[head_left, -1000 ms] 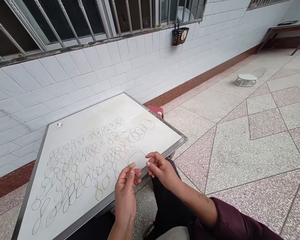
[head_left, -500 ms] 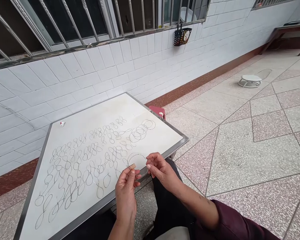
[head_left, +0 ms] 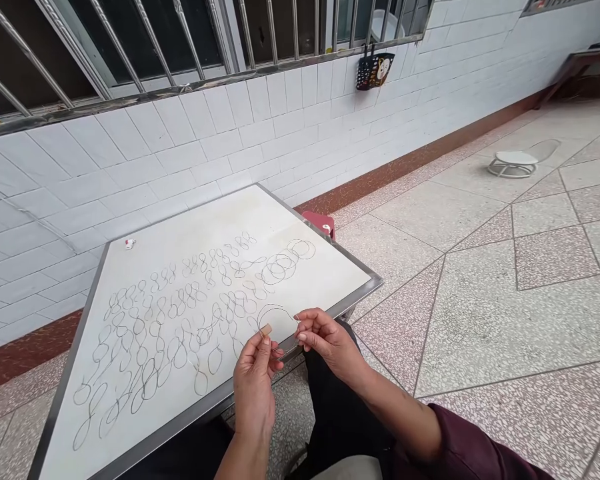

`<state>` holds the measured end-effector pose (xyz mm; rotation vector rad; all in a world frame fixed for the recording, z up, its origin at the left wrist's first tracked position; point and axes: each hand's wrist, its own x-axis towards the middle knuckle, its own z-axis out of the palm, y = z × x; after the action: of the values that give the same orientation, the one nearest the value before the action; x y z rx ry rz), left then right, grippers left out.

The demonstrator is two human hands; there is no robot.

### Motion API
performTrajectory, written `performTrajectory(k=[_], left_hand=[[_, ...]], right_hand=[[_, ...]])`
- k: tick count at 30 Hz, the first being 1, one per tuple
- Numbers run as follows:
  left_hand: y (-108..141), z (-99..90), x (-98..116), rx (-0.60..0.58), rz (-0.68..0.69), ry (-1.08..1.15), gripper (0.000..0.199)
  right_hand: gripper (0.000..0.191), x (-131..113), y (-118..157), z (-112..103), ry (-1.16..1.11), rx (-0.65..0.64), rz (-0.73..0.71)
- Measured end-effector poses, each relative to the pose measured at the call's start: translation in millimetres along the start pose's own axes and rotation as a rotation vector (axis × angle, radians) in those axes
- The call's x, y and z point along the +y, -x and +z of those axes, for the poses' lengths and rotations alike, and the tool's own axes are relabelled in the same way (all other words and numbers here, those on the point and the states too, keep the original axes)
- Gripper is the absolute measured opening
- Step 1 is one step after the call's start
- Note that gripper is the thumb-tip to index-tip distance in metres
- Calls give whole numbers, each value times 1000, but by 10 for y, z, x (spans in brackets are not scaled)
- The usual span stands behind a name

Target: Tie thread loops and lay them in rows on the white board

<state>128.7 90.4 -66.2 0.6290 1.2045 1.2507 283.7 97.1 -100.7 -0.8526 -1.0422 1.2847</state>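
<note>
Over the table's near edge, my left hand (head_left: 257, 367) pinches a small tan piece (head_left: 265, 331) between thumb and fingers, together with a thin dark wire loop (head_left: 275, 306). The loop arches from there to my right hand (head_left: 325, 340), whose thumb and fingertips are closed on its other side. Whether the strand is metal wire or cord I cannot tell for certain. Several similar twisted loops (head_left: 180, 353), many shaped like a figure eight, lie in rows on the white table (head_left: 325, 287). A cluster of rounder loops (head_left: 281, 267) lies toward the right corner.
A small white and red object (head_left: 129, 245) sits at the table's far left corner. Beyond the table are a red stool (head_left: 320, 222), a tiled wall (head_left: 280, 133) with a hanging black basket (head_left: 373, 71), and a low white chair (head_left: 514, 163).
The whole view has shifted slightly, so the table and room appear a little further right. Both hands keep their hold on the loop, nearly unmoved.
</note>
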Motion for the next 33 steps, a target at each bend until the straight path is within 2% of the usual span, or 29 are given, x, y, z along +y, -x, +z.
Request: performTrajectory(k=[8, 16, 19, 25, 31, 33], left_hand=[[-13, 0, 9, -66, 36, 28, 37], [-41, 34, 17, -128, -41, 151, 39], [-61, 32, 4, -87, -84, 166, 37], [-109, 31, -33, 27, -109, 113, 27], [-132, 14, -75, 64, -114, 88, 26], [-130, 8, -77, 71, -117, 69, 27]], right_hand=[[27, -25, -20, -18, -90, 5, 116], [25, 21, -47, -42, -108, 95, 161], [23, 29, -59, -57, -124, 113, 214], [26, 63, -108, -98, -132, 183, 184], [31, 127, -108, -94, -406, 194, 308], [31, 141, -101, -80, -435, 202, 305]])
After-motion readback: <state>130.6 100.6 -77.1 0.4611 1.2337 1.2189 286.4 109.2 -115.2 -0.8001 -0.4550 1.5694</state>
